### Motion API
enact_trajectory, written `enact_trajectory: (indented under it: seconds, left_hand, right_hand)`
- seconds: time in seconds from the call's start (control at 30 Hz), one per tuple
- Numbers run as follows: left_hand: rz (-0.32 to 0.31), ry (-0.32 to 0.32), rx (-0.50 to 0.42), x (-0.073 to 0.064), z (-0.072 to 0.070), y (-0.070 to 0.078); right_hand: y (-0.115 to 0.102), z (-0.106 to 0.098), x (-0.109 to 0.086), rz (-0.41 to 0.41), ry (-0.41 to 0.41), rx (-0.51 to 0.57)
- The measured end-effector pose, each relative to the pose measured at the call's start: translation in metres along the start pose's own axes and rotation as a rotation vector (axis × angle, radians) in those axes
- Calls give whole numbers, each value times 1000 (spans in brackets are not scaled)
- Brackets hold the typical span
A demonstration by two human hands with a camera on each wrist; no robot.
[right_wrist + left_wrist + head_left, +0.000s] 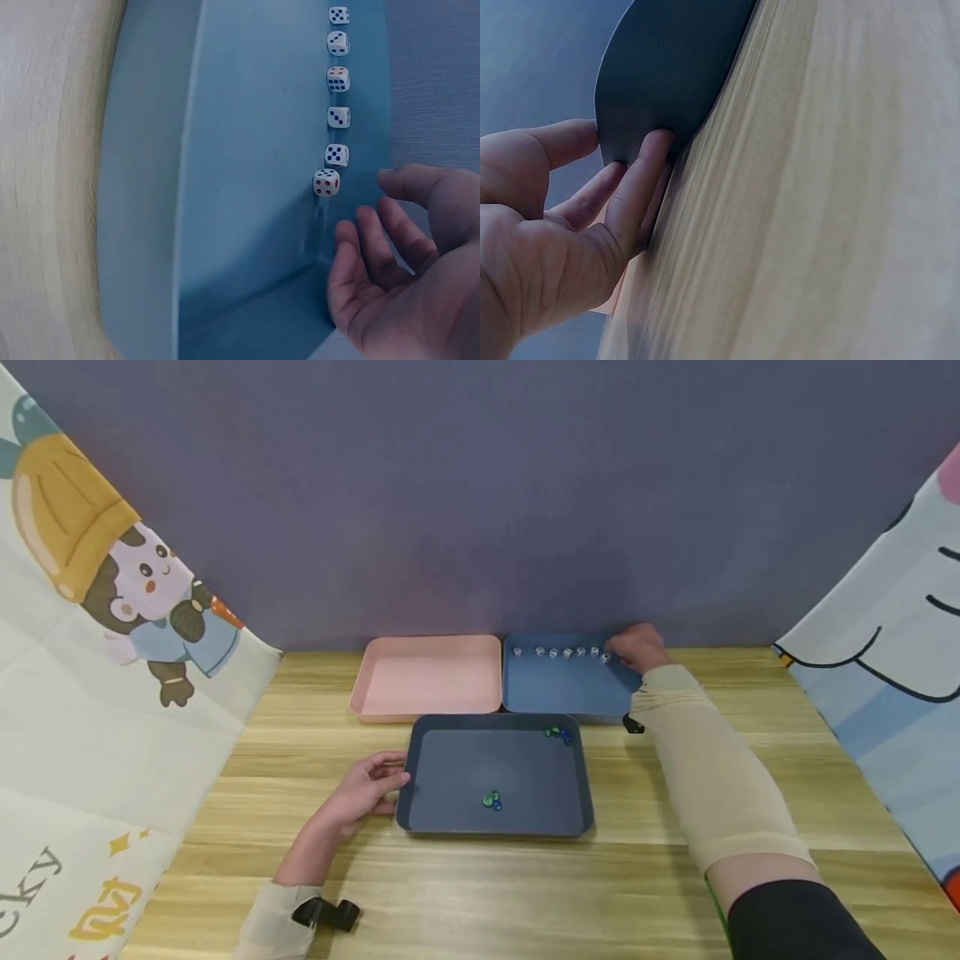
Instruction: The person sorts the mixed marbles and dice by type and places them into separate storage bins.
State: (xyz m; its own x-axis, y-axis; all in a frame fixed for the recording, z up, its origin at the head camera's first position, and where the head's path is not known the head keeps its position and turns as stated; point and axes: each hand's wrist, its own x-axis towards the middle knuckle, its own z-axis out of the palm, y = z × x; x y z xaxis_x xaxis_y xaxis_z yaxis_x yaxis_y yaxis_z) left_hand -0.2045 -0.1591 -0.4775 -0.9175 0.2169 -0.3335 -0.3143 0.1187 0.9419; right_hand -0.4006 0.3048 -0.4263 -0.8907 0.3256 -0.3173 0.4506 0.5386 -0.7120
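My left hand (pixel 367 792) grips the left rim of a dark grey tray (pixel 465 829), its thumb over the edge and fingers against the outer wall (pixel 667 82). Small green and blue glassy pieces, perhaps marbles (pixel 491 800), lie in two groups inside that tray. Over the back right corner of a blue tray (pixel 570 689), my right hand (pixel 637 647) has loosely bent fingers with nothing visible between them. Several white dice (pixel 338 117) form a row along the blue tray's back wall. The nearest die (pixel 326 182) sits slightly out of line, just apart from the fingertips.
A pink tray (pixel 427 681) stands left of the blue one, behind the grey tray. All three rest on a wooden table (pixel 480 893). A grey-blue backdrop (pixel 450 502) rises behind them, and printed cloths (pixel 112 693) flank both sides.
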Motion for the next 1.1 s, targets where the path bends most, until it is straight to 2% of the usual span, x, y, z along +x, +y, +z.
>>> enact_trajectory:
  seconds: [0.2,0.33,0.43,0.57,0.87,1.1]
  left_hand:
    - [-8,9,-2,-1,-1,2]
    - [-3,6,5,-2,-2,3]
    - [-5,2,-3,-3,-3,3]
    - [-7,-2,-14,-3,-5,2]
    - [-9,-5,-7,-1,-3,2]
    - [-7,-1,-24,-2,-1,-1]
  right_hand:
    - [-1,-9,-5,-71,-62,52]
    - [-4,-17,-15,-118,-118,129]
    - [-6,-21,-25,-151,-164,147]
    - [-8,-26,-43,-198,-205,134]
    - [-6,-31,-89,-278,-220,109]
    - [1,-20,-122,-325,-236,147]
